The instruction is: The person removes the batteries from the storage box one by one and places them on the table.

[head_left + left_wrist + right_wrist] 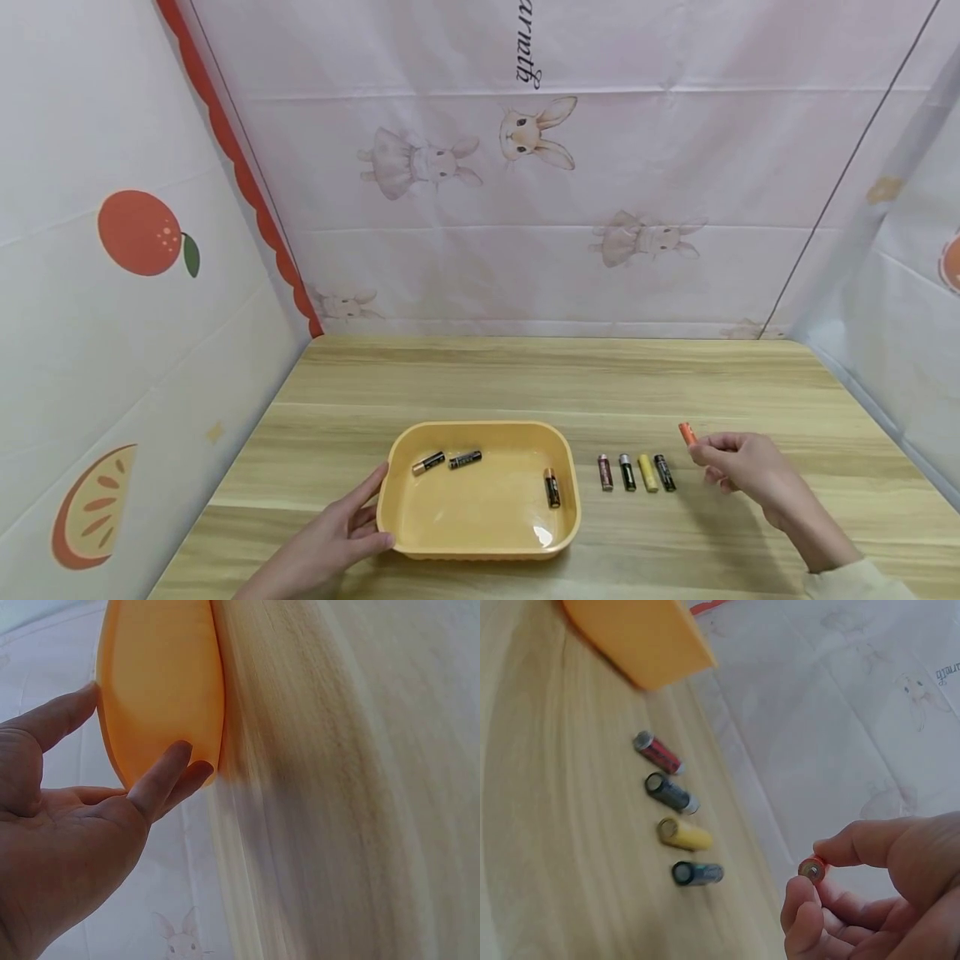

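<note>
My right hand pinches an orange battery between thumb and fingers, above the table right of the battery row. One end of that battery faces the camera in the right wrist view. My left hand rests against the left end of a yellow plastic tray, fingers fairly straight and spread along its outer wall. Beside the tray, a red battery, a black one with a silver end, a yellow one and a black one lie side by side.
Inside the tray are two black-and-copper batteries, one at left and one at right, plus a black battery. The wooden table meets a rabbit-print backdrop behind, with printed sheets at both sides.
</note>
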Motion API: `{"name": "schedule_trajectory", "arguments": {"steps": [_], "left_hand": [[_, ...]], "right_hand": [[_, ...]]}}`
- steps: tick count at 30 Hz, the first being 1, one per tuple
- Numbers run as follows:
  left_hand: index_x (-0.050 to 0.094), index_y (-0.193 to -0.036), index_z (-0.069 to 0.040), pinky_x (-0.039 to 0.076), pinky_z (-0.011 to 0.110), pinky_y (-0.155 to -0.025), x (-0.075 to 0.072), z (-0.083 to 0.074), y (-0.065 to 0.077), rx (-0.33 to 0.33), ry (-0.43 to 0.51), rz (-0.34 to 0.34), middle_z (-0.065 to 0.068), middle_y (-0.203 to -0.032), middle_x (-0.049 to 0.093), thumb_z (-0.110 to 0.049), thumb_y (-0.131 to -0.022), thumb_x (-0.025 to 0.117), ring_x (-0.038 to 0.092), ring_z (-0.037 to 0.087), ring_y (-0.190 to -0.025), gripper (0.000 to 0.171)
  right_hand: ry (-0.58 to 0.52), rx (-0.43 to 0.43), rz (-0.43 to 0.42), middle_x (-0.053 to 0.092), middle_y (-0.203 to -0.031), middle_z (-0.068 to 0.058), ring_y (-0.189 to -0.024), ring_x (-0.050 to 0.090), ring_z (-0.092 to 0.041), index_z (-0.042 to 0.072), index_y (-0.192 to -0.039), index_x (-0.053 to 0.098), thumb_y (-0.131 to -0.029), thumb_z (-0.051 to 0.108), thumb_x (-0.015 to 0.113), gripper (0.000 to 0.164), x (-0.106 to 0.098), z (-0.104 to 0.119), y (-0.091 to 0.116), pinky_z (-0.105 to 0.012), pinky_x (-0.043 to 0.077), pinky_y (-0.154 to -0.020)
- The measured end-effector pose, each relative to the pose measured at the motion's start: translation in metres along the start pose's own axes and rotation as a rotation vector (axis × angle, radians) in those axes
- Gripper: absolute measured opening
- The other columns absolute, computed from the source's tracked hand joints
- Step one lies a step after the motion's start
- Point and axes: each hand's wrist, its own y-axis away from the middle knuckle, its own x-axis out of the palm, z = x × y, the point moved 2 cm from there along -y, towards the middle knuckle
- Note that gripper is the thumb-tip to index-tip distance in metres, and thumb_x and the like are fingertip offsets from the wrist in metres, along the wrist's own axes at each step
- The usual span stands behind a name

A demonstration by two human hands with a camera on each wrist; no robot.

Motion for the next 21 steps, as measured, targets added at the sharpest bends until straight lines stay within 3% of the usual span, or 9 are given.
{"name": "schedule_trajectory", "arguments": {"steps": [5,11,21], "left_hand": [[0.002,-0.162,0.005,0.053,0.026,-0.100,0.000,0.001,0.000,0.008,0.009,0.005,0.033,-0.166,-0.004,-0.011,-0.099,0.071,0.036,0.052,-0.142,0.095],[0.002,-0.162,0.006,0.053,0.026,-0.100,0.000,0.002,0.000,0.001,0.008,0.011,0.034,-0.166,-0.004,-0.010,-0.100,0.070,0.037,0.052,-0.142,0.094],[0.000,-0.162,0.006,0.054,0.027,-0.099,0.000,0.002,0.001,0.008,0.024,0.014,0.036,-0.164,-0.006,-0.007,-0.099,0.070,0.040,0.051,-0.140,0.094]], "right_hand": [[-0.032,-0.011,0.021,0.065,-0.081,-0.005,-0.072,0.059,-0.014,-0.012,-0.108,0.069,-0.103,0.014,0.064,0.027,0.009,-0.016,-0.004,-0.028,0.058,-0.061],[-0.056,0.004,-0.016,0.065,-0.078,-0.007,-0.067,0.060,-0.015,-0.014,-0.099,0.069,-0.099,0.005,0.065,0.019,0.020,-0.026,-0.005,-0.026,0.058,-0.056],[0.192,-0.025,-0.128,0.061,-0.058,-0.004,-0.052,0.057,-0.015,-0.001,-0.084,0.072,-0.093,0.009,0.070,0.013,0.033,-0.025,-0.005,-0.023,0.048,-0.045]]}}
